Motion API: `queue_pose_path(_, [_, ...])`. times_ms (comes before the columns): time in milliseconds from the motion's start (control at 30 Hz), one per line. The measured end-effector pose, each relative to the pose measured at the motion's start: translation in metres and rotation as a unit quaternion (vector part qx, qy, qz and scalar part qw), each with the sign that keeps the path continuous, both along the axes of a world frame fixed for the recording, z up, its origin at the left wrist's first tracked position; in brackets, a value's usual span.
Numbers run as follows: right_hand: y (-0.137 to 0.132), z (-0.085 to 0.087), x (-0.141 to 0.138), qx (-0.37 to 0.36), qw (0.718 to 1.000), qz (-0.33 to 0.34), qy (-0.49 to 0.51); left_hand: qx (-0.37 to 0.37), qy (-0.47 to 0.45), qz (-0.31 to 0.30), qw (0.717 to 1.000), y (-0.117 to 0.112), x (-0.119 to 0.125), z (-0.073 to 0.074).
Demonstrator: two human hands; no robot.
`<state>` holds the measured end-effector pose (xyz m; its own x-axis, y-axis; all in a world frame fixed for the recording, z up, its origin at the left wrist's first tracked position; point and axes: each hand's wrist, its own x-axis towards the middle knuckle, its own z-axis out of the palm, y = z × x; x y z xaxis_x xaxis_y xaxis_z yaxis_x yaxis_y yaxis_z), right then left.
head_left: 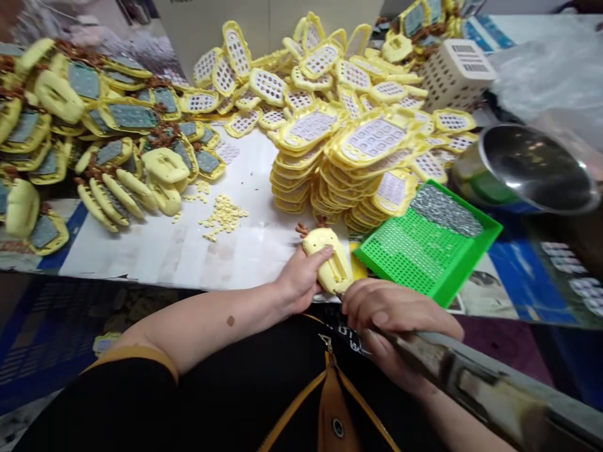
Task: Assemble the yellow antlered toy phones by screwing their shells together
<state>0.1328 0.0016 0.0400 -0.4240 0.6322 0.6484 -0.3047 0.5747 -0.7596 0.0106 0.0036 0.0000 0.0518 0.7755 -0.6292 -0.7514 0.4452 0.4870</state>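
My left hand point(301, 279) is closed around a yellow plastic toy phone casing point(336, 260) with small brown antlers, its back facing up and an oblong recess showing. In my right hand point(396, 314) is a power screwdriver point(475, 370), its long body running off to the lower right. The screwdriver's tip meets the lower end of the casing or is very near it; contact is hard to make out. Right of the casing lies a green perforated tray point(405, 251) with a heap of small silver screws point(445, 210).
Stacks of yellow front shells point(372, 141) with white keypads rise just behind my hands. Toy casings with grey-green boards point(129, 116) are piled at left. Small yellow buttons point(223, 213) lie on the white table surface point(249, 169). A metal bowl point(527, 166) and white basket point(455, 75) stand right.
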Motion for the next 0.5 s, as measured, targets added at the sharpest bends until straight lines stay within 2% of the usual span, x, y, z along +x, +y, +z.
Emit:
queue_pose_path(267, [0.011,-0.007,0.006,-0.131,0.989,0.036,0.056,-0.006,0.016,-0.035,0.999,-0.001,-0.005,-0.003])
queue_pose_path(500, [0.006,-0.014,0.009,-0.140,0.987,0.024,0.072,0.004,0.032,-0.039,0.999,-0.002,-0.004,-0.001])
